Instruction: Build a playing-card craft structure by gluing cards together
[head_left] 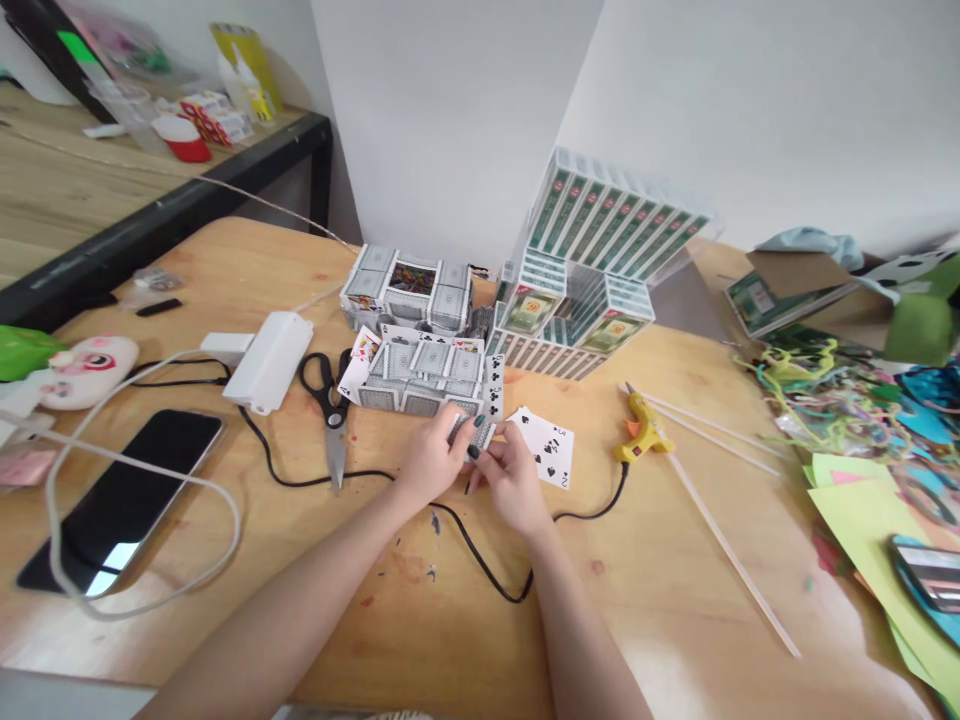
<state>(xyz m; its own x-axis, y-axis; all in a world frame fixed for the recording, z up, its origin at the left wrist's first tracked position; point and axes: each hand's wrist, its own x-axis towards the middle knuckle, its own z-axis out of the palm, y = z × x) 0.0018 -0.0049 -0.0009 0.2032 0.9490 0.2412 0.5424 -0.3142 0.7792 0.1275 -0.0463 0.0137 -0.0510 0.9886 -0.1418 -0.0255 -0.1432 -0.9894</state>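
I see left hand (435, 455) and right hand (513, 482) together, both pinching small grey-patterned paper card (484, 436), long axis seemingly crosswise. Low grey-backed playing-card structure (444, 364) sits just beyond, leftward; left hand nearer.

Bright, diffuse light — glare on phone (142, 510), sheen on tabletop (652, 570) — edges stretched, softer.

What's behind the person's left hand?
A playing-card structure stands just beyond the left hand. The fingers cover part of its near edge; that part cannot be seen.
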